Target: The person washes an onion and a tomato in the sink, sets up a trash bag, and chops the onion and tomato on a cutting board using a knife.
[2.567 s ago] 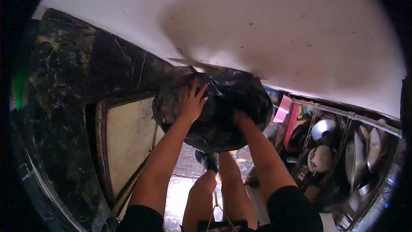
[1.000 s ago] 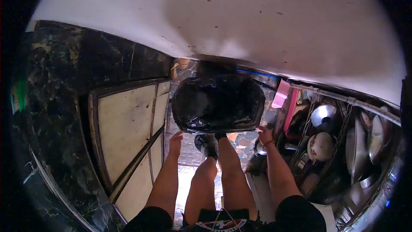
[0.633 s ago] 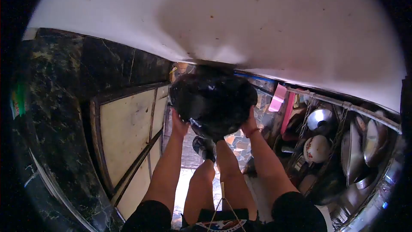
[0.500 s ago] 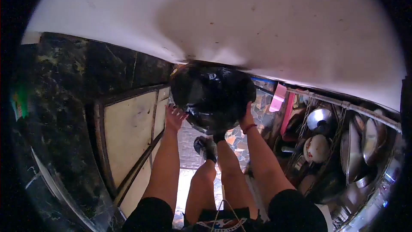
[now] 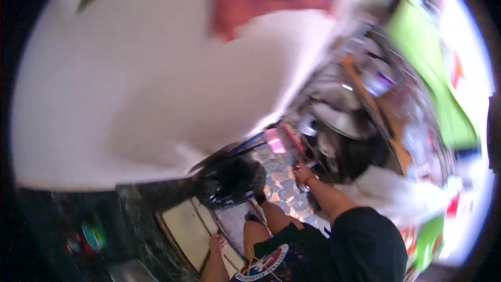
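A shiny black rounded object (image 5: 229,180), like a bin or bundle covered in plastic, stands on the floor against the white wall. Below it, beside the pale cabinet doors, is my left hand (image 5: 218,243), apart from it with loosely bent fingers and nothing visible in them. My right hand (image 5: 301,173), with a red band at the wrist, hangs to the right of the black object over the stone-patterned floor. It also looks empty, its fingers loosely bent and blurred. A pink piece (image 5: 275,141) is just beyond that hand.
Pots and pans (image 5: 342,112) crowd a rack on the right. A white sheet or bag (image 5: 396,193) bulges beside my right arm. Dark marble counter (image 5: 143,214) and pale cabinet doors (image 5: 188,224) line the left. Red cloth (image 5: 266,0) hangs on the wall (image 5: 130,73).
Both hands have let go of the black object and moved apart, the left downward, the right to its right. My view has swung to the right and up, showing more of the rack.
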{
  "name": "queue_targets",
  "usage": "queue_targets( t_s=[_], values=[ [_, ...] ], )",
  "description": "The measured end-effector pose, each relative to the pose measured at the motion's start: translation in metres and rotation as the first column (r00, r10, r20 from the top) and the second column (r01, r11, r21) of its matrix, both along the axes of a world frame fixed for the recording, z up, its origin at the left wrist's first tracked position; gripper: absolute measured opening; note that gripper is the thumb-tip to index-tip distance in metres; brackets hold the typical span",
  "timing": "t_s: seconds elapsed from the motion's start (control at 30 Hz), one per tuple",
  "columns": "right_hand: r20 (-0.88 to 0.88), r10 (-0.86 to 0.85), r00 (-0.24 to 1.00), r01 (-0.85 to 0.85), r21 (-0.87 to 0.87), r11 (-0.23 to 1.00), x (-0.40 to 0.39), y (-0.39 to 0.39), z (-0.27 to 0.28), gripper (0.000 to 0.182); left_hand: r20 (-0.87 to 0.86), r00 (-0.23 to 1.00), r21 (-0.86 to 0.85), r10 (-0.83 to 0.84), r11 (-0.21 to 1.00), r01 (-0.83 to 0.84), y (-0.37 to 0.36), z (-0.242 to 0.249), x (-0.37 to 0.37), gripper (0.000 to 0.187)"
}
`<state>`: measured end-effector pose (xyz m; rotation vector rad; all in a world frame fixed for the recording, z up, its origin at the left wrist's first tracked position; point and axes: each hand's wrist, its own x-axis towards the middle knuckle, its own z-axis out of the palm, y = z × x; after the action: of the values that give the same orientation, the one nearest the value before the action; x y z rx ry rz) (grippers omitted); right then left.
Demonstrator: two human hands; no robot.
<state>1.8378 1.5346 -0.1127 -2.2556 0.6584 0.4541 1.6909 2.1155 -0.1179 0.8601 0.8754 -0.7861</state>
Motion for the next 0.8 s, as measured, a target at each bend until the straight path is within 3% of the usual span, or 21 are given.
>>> queue_targets(
  t_s=[0.03, 0.07, 0.1, 0.13, 0.17, 0.2, 0.27, 0.3, 0.37, 0.43, 0.53, 0.57, 0.6, 0.63, 0.67, 0.7, 0.77, 0.8],
  values=[
    [0.124, 0.064, 0.990, -0.065, 0.001, 0.998, -0.020, 0.004, 0.027, 0.038, 0.139, 0.962, 0.004, -0.234, 0.972, 0.235, -0.008, 0.013, 0.016, 0.025],
    [0.135, 0.112, 0.985, -0.103, -0.071, 0.992, -0.039, -0.001, -0.005, 0.041, 0.109, 0.905, 0.197, -0.411, 0.901, 0.386, -0.022, 0.020, 0.034, 0.024],
    [0.173, 0.425, 0.888, -0.353, -0.334, 0.874, -0.059, -0.001, -0.021, 0.048, 0.056, 0.824, 0.384, -0.564, 0.774, 0.504, -0.040, 0.045, 0.043, 0.022],
    [0.093, 0.173, 0.981, -0.157, -0.155, 0.975, -0.086, 0.024, 0.065, 0.050, 0.077, 0.729, 0.476, -0.680, 0.667, 0.573, -0.044, 0.054, 0.051, 0.022],
    [0.019, 0.049, 0.999, -0.047, -0.082, 0.996, -0.109, 0.037, 0.092, 0.046, 0.132, 0.630, 0.527, -0.766, 0.592, 0.610, -0.045, 0.066, 0.061, 0.021],
    [-0.016, 0.081, 0.997, -0.082, -0.069, 0.994, -0.134, 0.047, 0.138, 0.044, 0.173, 0.548, 0.556, -0.819, 0.540, 0.632, -0.048, 0.073, 0.075, 0.021],
    [0.006, -0.065, 0.998, 0.065, -0.022, 0.998, -0.201, 0.064, 0.164, 0.042, 0.183, 0.460, 0.570, -0.869, 0.475, 0.671, -0.058, 0.084, 0.099, 0.019],
    [0.009, -0.082, 0.997, 0.083, -0.039, 0.996, -0.235, 0.068, 0.172, 0.042, 0.094, 0.531, 0.504, -0.842, 0.500, 0.704, -0.063, 0.091, 0.109, 0.019],
    [0.020, -0.109, 0.994, 0.110, -0.062, 0.992, -0.307, 0.089, 0.181, 0.040, 0.162, 0.200, 0.646, -0.966, 0.257, 0.719, -0.068, 0.105, 0.124, 0.016],
    [0.085, -0.216, 0.973, 0.221, -0.050, 0.974, -0.371, 0.099, 0.192, 0.038, 0.156, 0.020, 0.762, -0.988, 0.134, 0.633, -0.083, 0.123, 0.120, 0.014],
    [0.232, -0.364, 0.902, 0.388, -0.071, 0.919, -0.440, 0.103, 0.215, 0.034, 0.262, -0.106, 0.633, -0.959, 0.088, 0.769, -0.134, 0.145, 0.118, 0.015],
    [0.272, -0.397, 0.877, 0.437, -0.103, 0.894, -0.456, 0.100, 0.237, 0.032, 0.233, -0.143, 0.668, -0.962, 0.051, 0.742, -0.169, 0.179, 0.101, 0.015],
    [0.311, -0.422, 0.852, 0.478, -0.131, 0.868, -0.472, 0.094, 0.260, 0.031, 0.284, -0.167, 0.652, -0.944, 0.062, 0.756, -0.191, 0.150, 0.106, 0.015],
    [0.364, -0.495, 0.789, 0.562, -0.103, 0.821, -0.488, 0.088, 0.283, 0.030, 0.337, -0.188, 0.547, -0.923, 0.028, 0.837, -0.227, 0.184, 0.089, 0.017],
    [0.415, -0.557, 0.720, 0.636, -0.072, 0.769, -0.505, 0.077, 0.307, 0.029, 0.336, -0.178, 0.678, -0.925, 0.106, 0.727, -0.274, 0.236, 0.048, 0.023],
    [0.461, -0.610, 0.644, 0.700, -0.035, 0.713, -0.520, 0.065, 0.328, 0.029, 0.381, -0.298, 0.714, -0.875, 0.074, 0.696, -0.307, 0.240, 0.036, 0.029],
    [0.554, -0.610, 0.567, 0.754, -0.052, 0.654, -0.557, 0.038, 0.356, 0.026, 0.556, -0.488, 0.757, -0.672, 0.168, 0.631, -0.383, 0.281, -0.016, 0.032],
    [0.606, -0.591, 0.533, 0.775, -0.069, 0.628, -0.575, 0.023, 0.369, 0.025, 0.596, -0.500, 0.732, -0.628, 0.170, 0.659, -0.421, 0.306, -0.047, 0.033]
  ],
)
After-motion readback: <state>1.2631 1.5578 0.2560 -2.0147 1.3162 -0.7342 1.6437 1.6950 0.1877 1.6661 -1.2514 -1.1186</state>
